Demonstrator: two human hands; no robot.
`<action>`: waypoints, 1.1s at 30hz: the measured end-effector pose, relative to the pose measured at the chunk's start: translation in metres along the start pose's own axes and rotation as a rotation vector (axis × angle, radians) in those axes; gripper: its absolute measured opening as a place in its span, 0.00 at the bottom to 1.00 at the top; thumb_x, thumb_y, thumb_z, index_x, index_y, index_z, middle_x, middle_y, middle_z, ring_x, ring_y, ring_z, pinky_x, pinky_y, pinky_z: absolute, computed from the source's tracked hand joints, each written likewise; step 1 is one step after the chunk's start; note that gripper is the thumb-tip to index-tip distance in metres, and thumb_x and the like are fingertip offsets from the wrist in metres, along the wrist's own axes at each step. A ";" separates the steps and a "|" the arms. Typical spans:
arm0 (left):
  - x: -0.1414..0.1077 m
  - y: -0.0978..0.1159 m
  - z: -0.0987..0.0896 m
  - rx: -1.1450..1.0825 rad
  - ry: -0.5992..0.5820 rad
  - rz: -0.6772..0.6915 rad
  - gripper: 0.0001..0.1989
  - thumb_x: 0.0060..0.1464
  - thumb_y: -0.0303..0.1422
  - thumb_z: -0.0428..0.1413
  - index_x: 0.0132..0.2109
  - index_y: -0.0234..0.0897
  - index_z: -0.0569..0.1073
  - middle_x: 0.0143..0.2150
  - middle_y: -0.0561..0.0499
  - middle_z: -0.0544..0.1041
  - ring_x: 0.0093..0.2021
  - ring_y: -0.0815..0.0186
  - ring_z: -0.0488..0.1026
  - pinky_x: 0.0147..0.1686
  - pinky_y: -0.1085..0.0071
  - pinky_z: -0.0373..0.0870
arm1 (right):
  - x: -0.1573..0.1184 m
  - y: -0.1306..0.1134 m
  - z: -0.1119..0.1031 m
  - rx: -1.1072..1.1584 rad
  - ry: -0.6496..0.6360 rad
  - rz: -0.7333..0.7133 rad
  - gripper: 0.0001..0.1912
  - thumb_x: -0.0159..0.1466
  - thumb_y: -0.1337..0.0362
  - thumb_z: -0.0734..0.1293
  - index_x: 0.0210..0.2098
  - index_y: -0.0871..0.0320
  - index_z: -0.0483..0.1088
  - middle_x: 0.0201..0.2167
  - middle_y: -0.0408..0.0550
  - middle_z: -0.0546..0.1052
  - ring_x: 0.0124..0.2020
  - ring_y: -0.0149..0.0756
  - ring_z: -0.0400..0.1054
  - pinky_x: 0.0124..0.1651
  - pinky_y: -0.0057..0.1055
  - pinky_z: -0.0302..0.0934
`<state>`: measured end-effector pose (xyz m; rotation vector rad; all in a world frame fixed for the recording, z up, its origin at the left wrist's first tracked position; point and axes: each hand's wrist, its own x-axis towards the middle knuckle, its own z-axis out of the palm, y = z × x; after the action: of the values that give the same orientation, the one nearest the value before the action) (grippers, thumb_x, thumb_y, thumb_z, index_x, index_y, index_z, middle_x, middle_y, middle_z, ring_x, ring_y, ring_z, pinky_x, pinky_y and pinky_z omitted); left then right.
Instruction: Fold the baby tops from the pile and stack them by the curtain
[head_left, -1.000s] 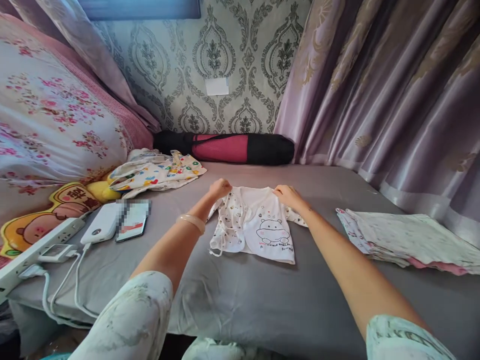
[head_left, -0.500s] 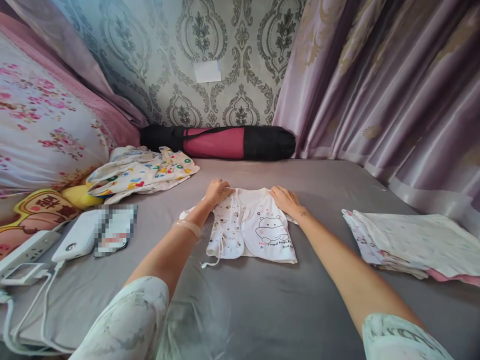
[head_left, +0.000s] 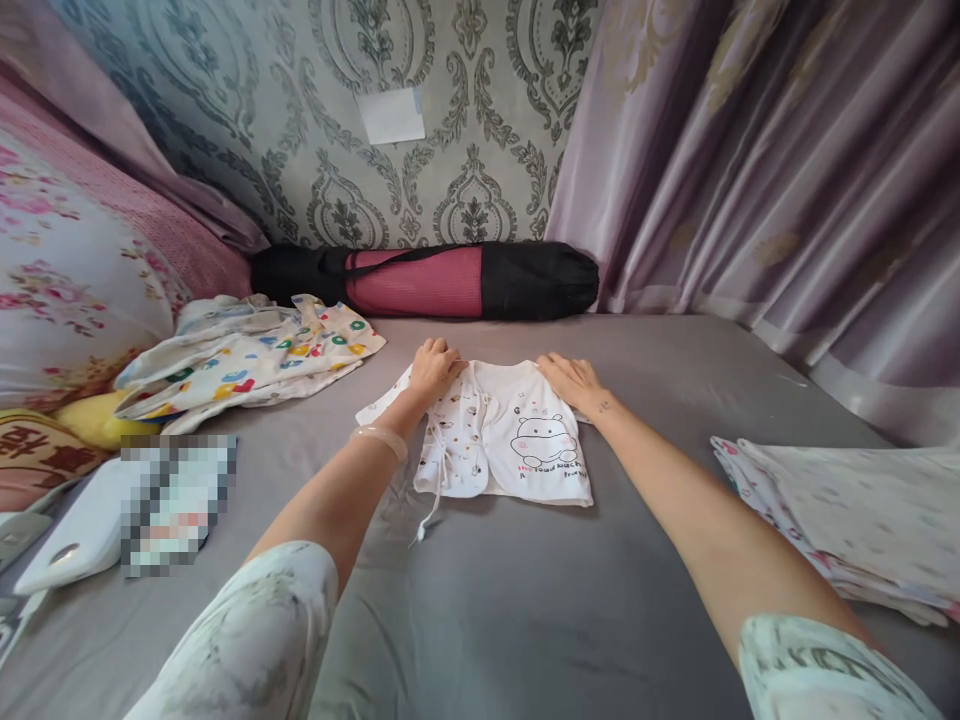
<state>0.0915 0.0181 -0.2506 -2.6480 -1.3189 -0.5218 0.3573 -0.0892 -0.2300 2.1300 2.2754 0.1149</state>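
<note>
A white baby shirt point(head_left: 536, 440) lies spread out on the grey bed sheet, front side up, its neck edge away from me. The right front panel carries a cartoon hippo-like figure and lettering; the left one has a small print and tie strings that trail off the hem. My left hand point(head_left: 436, 368) is closed on the shirt's left shoulder, fingertips at the seam. At the opposite shoulder, my right hand point(head_left: 570, 380) grips the cloth, its fingers curled over the edge. The shirt's left sleeve sticks out beyond my left wrist; the right sleeve is mostly covered by my hand.
Folded clothes point(head_left: 862, 510) are stacked at right. A crumpled printed garment point(head_left: 255, 360) lies at left, near a power bank point(head_left: 90, 520), a blurred-out phone-like item point(head_left: 180, 510) and a yellow cushion point(head_left: 94, 418). A black and red rolled bag point(head_left: 420, 282) rests along the wall.
The shirt and both hands appear slightly farther up in the view, and more of the left sleeve shows. My camera has shifted, so the surroundings sit differently. Both hands stay at the shoulders.
</note>
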 end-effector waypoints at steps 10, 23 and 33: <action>0.012 0.009 -0.002 0.062 -0.117 -0.108 0.17 0.62 0.43 0.51 0.49 0.36 0.74 0.50 0.38 0.72 0.52 0.50 0.65 0.49 0.58 0.60 | 0.013 0.006 0.007 0.022 0.042 0.092 0.18 0.72 0.61 0.52 0.53 0.57 0.68 0.51 0.56 0.73 0.51 0.45 0.68 0.51 0.38 0.56; -0.028 0.043 -0.001 -0.092 -0.416 -0.060 0.31 0.67 0.43 0.34 0.70 0.31 0.52 0.72 0.41 0.51 0.72 0.54 0.45 0.68 0.54 0.41 | -0.013 -0.039 0.023 0.240 -0.117 0.060 0.35 0.71 0.52 0.44 0.71 0.65 0.44 0.73 0.53 0.42 0.72 0.42 0.34 0.71 0.48 0.29; -0.032 0.022 -0.037 -0.218 -0.076 -0.352 0.22 0.65 0.37 0.41 0.59 0.38 0.69 0.60 0.43 0.72 0.61 0.59 0.67 0.59 0.65 0.61 | -0.021 -0.002 -0.003 0.656 0.205 0.266 0.28 0.70 0.56 0.48 0.61 0.60 0.65 0.61 0.55 0.69 0.62 0.39 0.62 0.63 0.34 0.54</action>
<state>0.0818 -0.0289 -0.2269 -2.6320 -1.8673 -0.6469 0.3567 -0.1102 -0.2277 2.8427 2.3501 -0.5039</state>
